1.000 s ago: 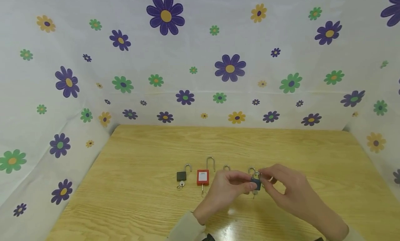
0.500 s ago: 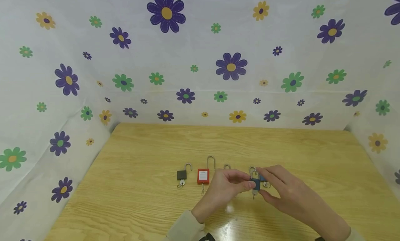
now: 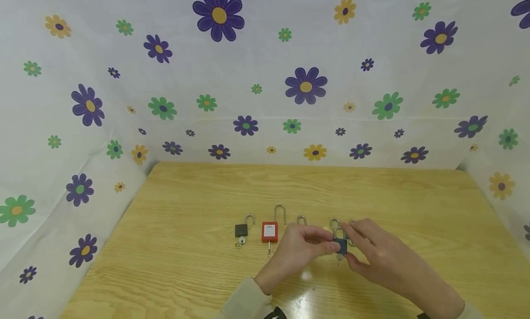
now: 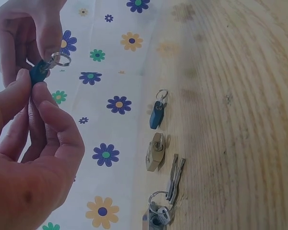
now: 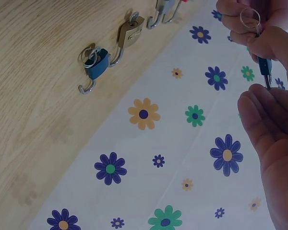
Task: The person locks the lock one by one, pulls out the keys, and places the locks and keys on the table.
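Note:
Between both hands, lifted above the wood table (image 3: 198, 273), is a small blue padlock (image 3: 341, 246) with its steel shackle upward and a key hanging below. My left hand (image 3: 300, 247) pinches its body from the left. With the thumb low by the key end and the fingertips by the shackle, my right hand (image 3: 383, 252) holds it from the right. In the left wrist view the key ring (image 4: 62, 59) dangles from the padlock's underside. Whether the shackle is locked in is too small to tell.
A row of padlocks lies on the table: black (image 3: 241, 230), red (image 3: 269, 231), silver (image 5: 164, 5), brass (image 5: 130, 31) and another blue padlock (image 5: 97, 64). Loose shackles stick out towards the back. Flowered cloth (image 3: 248, 71) walls the table's back and sides.
My right hand's fingers have shifted around the blue padlock, from its shackle to a wider hold with the thumb lower down. The left hand keeps its pinch almost in place.

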Tool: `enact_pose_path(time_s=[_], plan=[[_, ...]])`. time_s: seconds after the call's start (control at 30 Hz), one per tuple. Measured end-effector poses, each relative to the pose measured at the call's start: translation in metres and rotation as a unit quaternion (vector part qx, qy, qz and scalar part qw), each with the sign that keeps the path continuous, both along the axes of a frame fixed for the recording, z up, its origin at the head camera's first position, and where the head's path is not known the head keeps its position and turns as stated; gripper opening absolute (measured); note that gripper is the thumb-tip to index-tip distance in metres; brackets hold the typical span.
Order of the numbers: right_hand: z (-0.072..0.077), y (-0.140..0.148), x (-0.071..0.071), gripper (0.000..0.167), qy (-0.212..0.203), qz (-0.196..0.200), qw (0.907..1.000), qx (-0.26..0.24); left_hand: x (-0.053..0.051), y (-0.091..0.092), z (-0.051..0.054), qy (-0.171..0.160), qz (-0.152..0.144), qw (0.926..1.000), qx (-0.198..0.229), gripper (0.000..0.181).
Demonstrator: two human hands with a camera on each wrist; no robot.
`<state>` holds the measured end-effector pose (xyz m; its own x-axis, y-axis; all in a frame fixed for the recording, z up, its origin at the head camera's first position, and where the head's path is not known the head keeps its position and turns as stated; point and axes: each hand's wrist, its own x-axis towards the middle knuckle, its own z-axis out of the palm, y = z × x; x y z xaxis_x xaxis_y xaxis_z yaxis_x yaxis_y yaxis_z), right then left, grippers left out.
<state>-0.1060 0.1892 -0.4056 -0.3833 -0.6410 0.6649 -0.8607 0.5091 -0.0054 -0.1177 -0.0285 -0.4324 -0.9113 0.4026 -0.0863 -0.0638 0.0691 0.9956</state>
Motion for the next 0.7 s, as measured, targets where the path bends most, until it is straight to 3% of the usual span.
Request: enact_pose_path(time_s=[0.23, 0.7], plan=[[0.0002, 0.0012, 0.0030, 0.051, -0.003, -0.023, 0.9994, 0.026, 0.0007, 0.0037, -0.0015, -0.006, -0.005, 0.9999, -0.006, 0.015], [-0.0038, 0.0056, 0.0031, 0.049, 0.009, -0.018, 0.9991, 0.037, 0.0009, 0.0093, -0.0048, 0.001, -0.013, 0.9999, -0.005, 0.017]])
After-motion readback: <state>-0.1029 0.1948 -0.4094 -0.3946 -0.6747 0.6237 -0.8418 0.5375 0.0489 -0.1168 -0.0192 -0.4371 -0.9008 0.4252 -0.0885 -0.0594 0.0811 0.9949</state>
